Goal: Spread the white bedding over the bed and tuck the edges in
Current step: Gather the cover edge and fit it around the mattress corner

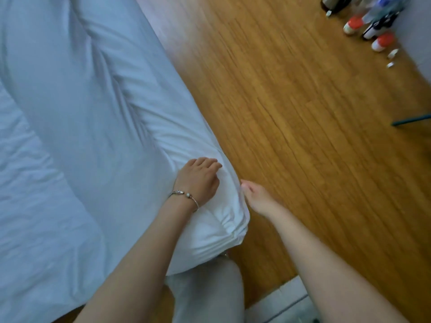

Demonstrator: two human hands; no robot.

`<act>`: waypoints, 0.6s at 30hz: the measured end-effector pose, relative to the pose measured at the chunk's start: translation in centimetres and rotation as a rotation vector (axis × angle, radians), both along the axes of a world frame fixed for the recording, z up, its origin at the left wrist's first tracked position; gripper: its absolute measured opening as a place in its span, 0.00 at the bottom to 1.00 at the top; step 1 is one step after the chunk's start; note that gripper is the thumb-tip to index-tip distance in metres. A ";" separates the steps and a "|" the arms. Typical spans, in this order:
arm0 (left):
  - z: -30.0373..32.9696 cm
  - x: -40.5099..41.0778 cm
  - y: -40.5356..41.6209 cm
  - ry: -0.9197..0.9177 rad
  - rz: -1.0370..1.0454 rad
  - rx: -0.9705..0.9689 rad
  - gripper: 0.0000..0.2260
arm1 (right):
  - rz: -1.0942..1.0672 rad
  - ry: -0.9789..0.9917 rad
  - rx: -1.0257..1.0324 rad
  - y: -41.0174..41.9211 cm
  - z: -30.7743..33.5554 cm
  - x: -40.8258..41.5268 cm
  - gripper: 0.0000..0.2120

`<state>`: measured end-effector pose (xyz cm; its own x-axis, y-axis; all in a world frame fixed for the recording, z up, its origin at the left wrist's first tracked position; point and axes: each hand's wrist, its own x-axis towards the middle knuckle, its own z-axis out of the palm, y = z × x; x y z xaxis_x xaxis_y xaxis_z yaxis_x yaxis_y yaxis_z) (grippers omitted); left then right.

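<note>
There is one view only, from a camera worn on the person's head, looking steeply down and forward over both forearms. It is tilted, so the edge of the bed (205,141) runs as a diagonal from upper left to lower middle. The bed corner sits close below the lens, near the middle of the frame; the wooden floor (303,136) fills the side right of the bed, and bottles (370,26) stand farthest from it, at the top right, blurred.
</note>
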<state>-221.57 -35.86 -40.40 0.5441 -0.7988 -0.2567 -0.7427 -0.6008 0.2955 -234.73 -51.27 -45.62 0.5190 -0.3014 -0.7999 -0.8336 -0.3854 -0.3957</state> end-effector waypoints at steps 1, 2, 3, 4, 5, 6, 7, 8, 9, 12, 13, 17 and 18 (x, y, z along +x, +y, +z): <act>0.4 0.0 -0.1 0.066 0.077 -0.020 0.16 | -0.048 -0.046 -0.038 -0.5 1.6 1.2 0.23; 0.9 0.1 -0.3 0.132 0.153 -0.027 0.16 | -0.087 -0.094 -0.036 -0.5 3.3 2.7 0.21; 1.4 0.2 -0.5 0.180 0.237 -0.042 0.17 | -0.094 -0.143 -0.002 0.0 4.7 4.2 0.20; 1.8 0.6 -0.8 0.223 0.331 -0.052 0.17 | -0.069 -0.165 0.057 0.6 5.9 5.6 0.19; 2.1 1.0 -1.3 0.277 0.446 -0.057 0.18 | -0.013 -0.161 0.116 1.2 6.6 6.9 0.18; 2.3 1.6 -1.8 0.346 0.576 -0.061 0.18 | 0.054 -0.141 0.152 1.4 7.0 8.0 0.18; 2.3 2.1 -2.2 0.408 0.700 -0.063 0.19 | 0.126 -0.119 0.173 1.4 7.3 8.9 0.18; 2.2 2.5 -2.5 0.457 0.805 -0.074 0.19 | 0.189 -0.084 0.179 1.1 7.7 9.6 0.19; 2.1 2.9 -2.8 0.494 0.887 -0.093 0.19 | 0.223 -0.049 0.177 0.5 8.0 10.1 0.20; 2.2 4.2 -3.6 0.609 1.058 -0.142 0.16 | 0.186 0.055 0.163 -2.3 9.3 11.7 0.21; 2.3 4.5 -3.7 0.656 1.126 -0.159 0.15 | 0.194 0.061 0.162 -3.3 9.8 12.5 0.21; 3.2 7.6 -4.4 0.896 1.375 -0.194 0.08 | 0.314 0.033 0.182 -7.0 12.2 18.0 0.21; 3.7 9.1 -4.8 0.918 1.403 -0.242 0.09 | 0.325 0.012 0.198 -7.6 12.8 20.0 0.21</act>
<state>-212.47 -40.66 -36.69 0.5677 0.0689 -0.8203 0.7400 -0.4795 0.4718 -214.72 -58.91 -32.83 0.5526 0.0386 -0.8325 -0.6855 -0.5471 -0.4804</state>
